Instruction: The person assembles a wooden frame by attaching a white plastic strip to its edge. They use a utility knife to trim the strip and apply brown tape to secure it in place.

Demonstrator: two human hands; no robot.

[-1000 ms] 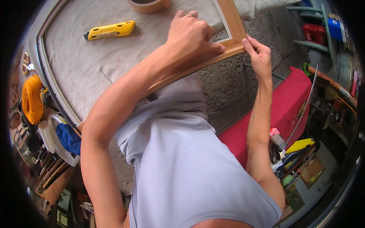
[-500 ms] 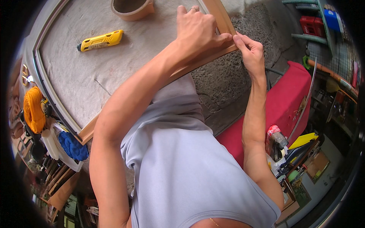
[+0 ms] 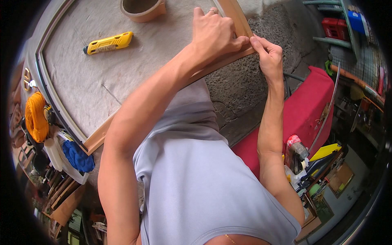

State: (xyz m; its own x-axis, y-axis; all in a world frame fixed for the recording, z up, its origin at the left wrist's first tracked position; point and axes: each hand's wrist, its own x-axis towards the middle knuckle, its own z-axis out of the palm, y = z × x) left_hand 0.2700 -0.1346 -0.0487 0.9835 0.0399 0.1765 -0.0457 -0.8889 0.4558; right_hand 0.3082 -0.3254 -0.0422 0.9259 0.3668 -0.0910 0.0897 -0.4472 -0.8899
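Note:
A large frame with a grey rim (image 3: 39,53) lies on a pale cloth-covered surface (image 3: 81,77). Brown tape (image 3: 240,20) covers its right side and the edge nearest me. My left hand (image 3: 214,30), fingers curled, grips the frame close to its near right corner, thumb pressed towards the tape. At that same corner my right hand (image 3: 269,55) pinches the brown tape between thumb and forefinger. The two thumbs almost meet. Inside the frame lie a yellow utility knife (image 3: 109,43) and, farther off, a wide brown tape roll (image 3: 143,14). My left palm's underside is hidden.
Orange cord (image 3: 36,116), a blue bundle (image 3: 77,156) and a tape measure (image 3: 50,114) sit outside the frame on the left. Rough concrete (image 3: 237,81) lies beyond the corner. To my right are a red cloth-covered surface (image 3: 308,94) and a shelf rack (image 3: 347,24).
My left forearm has shifted slightly to the right, showing a little more of the frame's near edge. Both hands stay at the corner; knife and tape roll have barely moved in view.

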